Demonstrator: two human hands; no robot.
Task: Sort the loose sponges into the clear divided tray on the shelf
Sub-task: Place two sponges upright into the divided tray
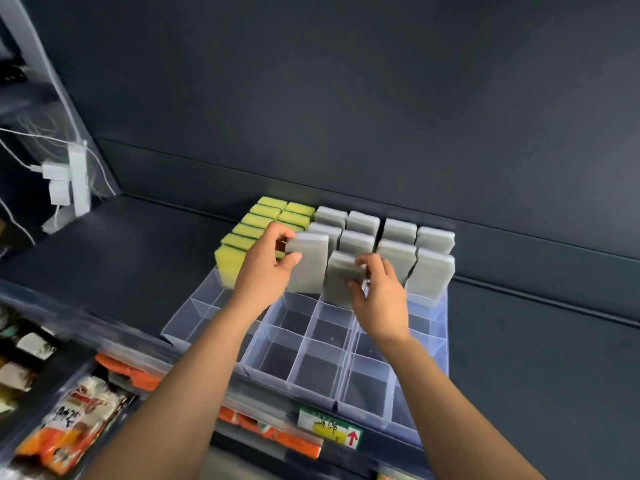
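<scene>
A clear divided tray [313, 367] sits on the dark shelf. Its back rows hold several upright yellow-green sponges [254, 221] on the left and several grey sponges [398, 233] on the right. My left hand [268, 268] grips one upright grey sponge [310, 265] by its top left edge, over a middle compartment. Just to its right, my right hand [379, 292] pinches the top of another grey sponge [341, 282] that stands in the tray. The front compartments hold nothing.
The shelf's dark back panel [346, 133] rises behind the tray. A white power strip with cables [67, 178] hangs at the far left. Below the shelf edge lie orange and white packets [79, 424] and a price label [329, 427].
</scene>
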